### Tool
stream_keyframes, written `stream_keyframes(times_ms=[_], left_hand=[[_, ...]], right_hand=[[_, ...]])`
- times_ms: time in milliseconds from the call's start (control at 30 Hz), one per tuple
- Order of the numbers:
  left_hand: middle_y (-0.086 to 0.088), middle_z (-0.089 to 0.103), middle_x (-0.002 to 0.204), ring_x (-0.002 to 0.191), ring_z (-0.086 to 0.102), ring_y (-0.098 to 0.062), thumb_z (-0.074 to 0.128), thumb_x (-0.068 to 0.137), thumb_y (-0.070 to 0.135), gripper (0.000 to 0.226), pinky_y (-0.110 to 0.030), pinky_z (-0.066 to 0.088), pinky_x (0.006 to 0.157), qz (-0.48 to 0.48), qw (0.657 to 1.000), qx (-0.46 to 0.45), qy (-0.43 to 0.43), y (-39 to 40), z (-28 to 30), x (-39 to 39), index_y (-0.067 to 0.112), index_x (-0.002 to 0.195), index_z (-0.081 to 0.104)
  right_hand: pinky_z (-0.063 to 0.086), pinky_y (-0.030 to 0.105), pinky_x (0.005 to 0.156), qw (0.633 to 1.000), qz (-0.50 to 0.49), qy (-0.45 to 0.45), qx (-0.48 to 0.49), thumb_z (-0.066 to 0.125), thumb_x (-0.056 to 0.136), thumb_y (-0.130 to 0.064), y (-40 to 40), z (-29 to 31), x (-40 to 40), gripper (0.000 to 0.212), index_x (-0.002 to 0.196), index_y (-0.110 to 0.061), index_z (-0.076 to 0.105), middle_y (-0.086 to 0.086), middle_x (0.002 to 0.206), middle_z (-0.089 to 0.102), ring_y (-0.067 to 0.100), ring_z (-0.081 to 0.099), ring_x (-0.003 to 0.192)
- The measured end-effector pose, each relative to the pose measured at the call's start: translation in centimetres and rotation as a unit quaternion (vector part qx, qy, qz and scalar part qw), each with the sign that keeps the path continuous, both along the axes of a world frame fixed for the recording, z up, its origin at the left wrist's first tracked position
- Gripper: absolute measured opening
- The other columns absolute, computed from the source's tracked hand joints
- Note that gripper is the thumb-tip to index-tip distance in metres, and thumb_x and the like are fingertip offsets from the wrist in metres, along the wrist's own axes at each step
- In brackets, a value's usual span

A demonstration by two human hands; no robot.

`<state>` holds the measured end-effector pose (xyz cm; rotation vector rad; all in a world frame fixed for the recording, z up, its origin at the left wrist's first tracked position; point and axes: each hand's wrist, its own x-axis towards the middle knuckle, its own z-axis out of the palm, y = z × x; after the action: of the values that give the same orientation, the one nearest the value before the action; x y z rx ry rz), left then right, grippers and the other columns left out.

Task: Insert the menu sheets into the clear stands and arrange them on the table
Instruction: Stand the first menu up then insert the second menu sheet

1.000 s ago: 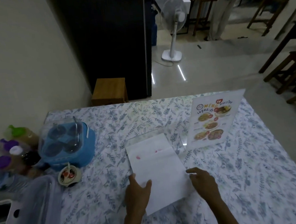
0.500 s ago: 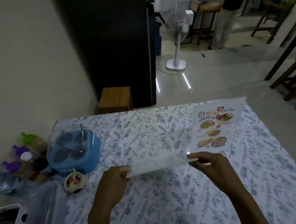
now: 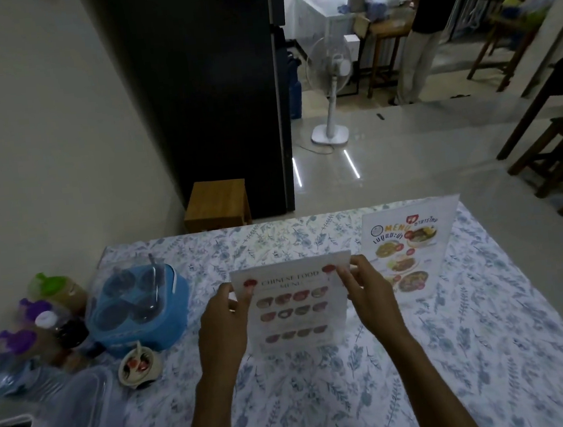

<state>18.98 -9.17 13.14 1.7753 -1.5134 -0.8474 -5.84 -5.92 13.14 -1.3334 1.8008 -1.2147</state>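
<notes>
Floral tablecloth (image 3: 492,348) w/ blue leaf print covers the table; blue condiment caddy (image 3: 141,309) w/ clear lid at left, spoon handles poking up; small ceramic cup (image 3: 138,364) w/ red bits just in front of it; sauce bottles (image 3: 42,319) w/ green, purple & white caps along the wall side; clear plastic lid (image 3: 76,415) over a white tray at bottom left; wooden stool (image 3: 217,204) beyond the far edge; dark fridge (image 3: 213,92) behind it; white pedestal fan (image 3: 328,71) on glossy tile floor; wooden stools (image 3: 556,152) at right; person standing in bkgd (image 3: 417,35), light trousers.
</notes>
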Motion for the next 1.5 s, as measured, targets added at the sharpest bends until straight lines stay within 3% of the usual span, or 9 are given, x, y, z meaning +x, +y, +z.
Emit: stream_keyframes(times_ms=[100, 333, 467, 633, 800, 1000, 1200, 1333, 1500], left_hand=[[0.004, 0.069, 0.089, 0.073, 0.068, -0.010, 0.050, 0.096, 0.056, 0.029, -0.035, 0.056, 0.055, 0.010, 0.999, -0.027, -0.034, -0.3, -1.7, -0.3, 0.032, 0.111, 0.058], [-0.001, 0.060, 0.097, 0.077, 0.065, -0.013, 0.056, 0.095, 0.050, 0.029, -0.028, 0.051, 0.058, 0.016, 0.998, -0.036, -0.050, -0.7, -4.4, -0.1, 0.025, 0.108, 0.062], [0.006, 0.068, 0.103, 0.088, 0.069, -0.007, 0.064, 0.094, 0.039, 0.019, -0.022, 0.055, 0.063, 0.000, 0.999, -0.050, 0.003, -1.3, -4.8, -0.1, 0.024, 0.105, 0.068], [0.009, 0.076, 0.099, 0.081, 0.072, -0.004, 0.067, 0.092, 0.042, 0.019, -0.034, 0.063, 0.068, 0.001, 0.999, -0.051, 0.006, -4.6, -4.3, 0.2, 0.029, 0.105, 0.070], [0.007, 0.075, 0.104, 0.082, 0.073, -0.008, 0.063, 0.094, 0.045, 0.021, -0.034, 0.064, 0.066, 0.009, 0.997, -0.074, -0.013, -5.5, -5.1, -0.2, 0.029, 0.106, 0.066], [0.008, 0.071, 0.109, 0.089, 0.071, -0.011, 0.058, 0.095, 0.048, 0.026, -0.035, 0.063, 0.070, 0.016, 0.997, -0.076, -0.014, -5.0, -6.1, -0.7, 0.030, 0.114, 0.061], [-0.003, 0.068, 0.115, 0.095, 0.070, -0.028, 0.057, 0.085, 0.069, 0.060, -0.035, 0.051, 0.069, 0.050, 0.991, 0.094, -0.077, -2.5, -8.3, -1.7, 0.019, 0.117, 0.051], [-0.006, 0.058, 0.111, 0.080, 0.063, -0.027, 0.053, 0.092, 0.060, 0.046, -0.035, 0.050, 0.066, 0.085, 0.978, 0.112, -0.153, 0.1, -8.6, -4.4, 0.015, 0.103, 0.056], [0.003, 0.050, 0.086, 0.066, 0.054, -0.024, 0.057, 0.094, 0.051, 0.032, -0.031, 0.041, 0.056, 0.074, 0.983, 0.056, -0.158, 1.4, -7.8, -10.0, 0.020, 0.086, 0.049]], right_hand=[[0.060, 0.027, 0.060, 1.000, -0.002, 0.009, 0.000, 0.054, 0.098, -0.042, -0.7, -1.0, 0.2, 0.017, 0.106, -0.028, 0.057, -0.011, 0.090, 0.073, -0.002, 0.069, 0.077], [0.053, 0.015, 0.064, 0.992, 0.035, 0.094, 0.072, 0.064, 0.093, -0.016, 0.4, -9.2, 0.1, 0.015, 0.106, -0.018, 0.055, -0.005, 0.100, 0.069, 0.008, 0.067, 0.087], [0.059, 0.032, 0.062, 0.992, 0.024, 0.104, 0.070, 0.065, 0.092, -0.019, 0.8, -12.8, 0.4, 0.015, 0.100, -0.019, 0.053, -0.004, 0.087, 0.067, 0.013, 0.067, 0.076], [0.046, 0.011, 0.054, 0.990, 0.030, 0.127, 0.046, 0.066, 0.092, -0.018, -2.4, -12.1, -0.1, 0.015, 0.104, -0.014, 0.056, -0.006, 0.087, 0.065, 0.011, 0.064, 0.073], [0.044, 0.014, 0.052, 0.989, 0.028, 0.137, 0.053, 0.063, 0.093, -0.018, -4.4, -12.5, 0.1, 0.015, 0.097, -0.019, 0.048, -0.004, 0.082, 0.063, 0.013, 0.063, 0.070], [0.050, 0.018, 0.060, 0.990, 0.018, 0.123, 0.061, 0.063, 0.094, -0.022, -4.1, -12.9, 0.2, 0.018, 0.107, -0.018, 0.052, -0.004, 0.089, 0.066, 0.013, 0.066, 0.079], [0.055, 0.018, 0.067, 0.991, -0.009, 0.126, 0.051, 0.065, 0.093, -0.024, -2.1, -12.2, -1.6, 0.025, 0.115, -0.015, 0.054, -0.005, 0.098, 0.068, 0.007, 0.068, 0.083], [0.058, 0.025, 0.067, 0.986, -0.047, 0.144, 0.072, 0.067, 0.092, -0.023, 0.4, -12.4, -5.4, 0.023, 0.112, -0.013, 0.059, 0.002, 0.096, 0.071, 0.010, 0.069, 0.080], [0.055, 0.026, 0.067, 0.980, -0.083, 0.158, 0.091, 0.067, 0.091, -0.023, 2.6, -12.3, -10.7, 0.023, 0.111, -0.015, 0.058, 0.001, 0.094, 0.072, 0.010, 0.068, 0.080]])
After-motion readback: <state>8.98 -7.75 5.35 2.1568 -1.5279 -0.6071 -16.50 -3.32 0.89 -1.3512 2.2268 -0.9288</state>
